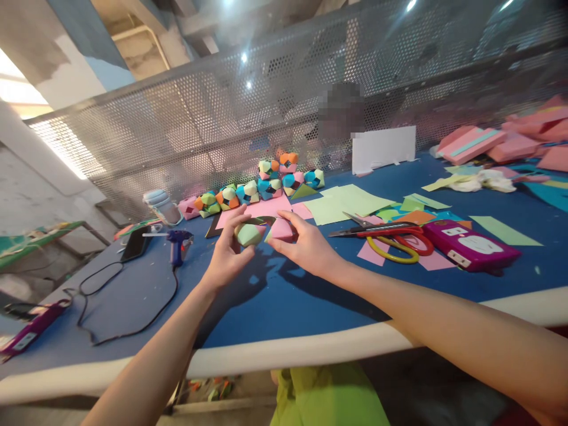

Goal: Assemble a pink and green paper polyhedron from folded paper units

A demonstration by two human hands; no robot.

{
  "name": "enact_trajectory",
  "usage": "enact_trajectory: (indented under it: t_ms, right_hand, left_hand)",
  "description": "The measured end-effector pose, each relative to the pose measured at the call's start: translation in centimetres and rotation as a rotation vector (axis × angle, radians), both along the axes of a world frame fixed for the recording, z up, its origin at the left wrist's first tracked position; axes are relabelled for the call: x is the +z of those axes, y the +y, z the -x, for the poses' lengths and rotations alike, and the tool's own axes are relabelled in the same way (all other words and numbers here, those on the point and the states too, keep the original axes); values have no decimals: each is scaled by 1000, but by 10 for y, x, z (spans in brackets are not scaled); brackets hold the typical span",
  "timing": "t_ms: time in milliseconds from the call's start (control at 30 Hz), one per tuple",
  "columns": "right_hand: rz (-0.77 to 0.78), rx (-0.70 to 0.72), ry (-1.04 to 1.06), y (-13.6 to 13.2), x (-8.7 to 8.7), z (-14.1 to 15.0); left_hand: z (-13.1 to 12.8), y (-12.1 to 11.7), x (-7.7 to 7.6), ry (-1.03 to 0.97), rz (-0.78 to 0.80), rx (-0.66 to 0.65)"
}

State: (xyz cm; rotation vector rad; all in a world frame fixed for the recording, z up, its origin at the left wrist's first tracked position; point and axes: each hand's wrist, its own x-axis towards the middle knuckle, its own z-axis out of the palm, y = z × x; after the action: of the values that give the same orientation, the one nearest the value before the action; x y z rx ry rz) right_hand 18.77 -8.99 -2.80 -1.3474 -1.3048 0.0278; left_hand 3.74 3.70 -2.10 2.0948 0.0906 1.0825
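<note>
Over the middle of the blue table (284, 307), my left hand (225, 255) closes its thumb and fingers around a pale green folded-paper piece (249, 235). A pink folded-paper piece (281, 229) is pinched in my right hand (316, 251), close beside the green one. Whether the two pieces are joined I cannot tell. Behind my hands lie pink paper sheets (266, 207). Farther back, several finished-looking multicoloured paper balls (247, 192) stand in a row, a few stacked on others.
On the left are a blue glue gun (177, 247) with a looping cord, a black phone (136, 242) and a lidded jar (163, 207). To the right lie scissors (393, 251), a purple power strip (473, 245) and green sheets (344, 202). A perforated metal screen (199, 118) borders the back.
</note>
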Motion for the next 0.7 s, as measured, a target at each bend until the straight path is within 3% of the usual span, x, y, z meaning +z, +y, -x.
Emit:
enact_trajectory:
  t_ms: [233,700]
  right_hand:
    - [-119,-37,-139,2,-6,2]
    - [-310,26,-401,-2,-5,-4]
  left_hand:
    - [1,-7,-1,-56,-431,166]
    - [8,-10,7,-252,-706,326]
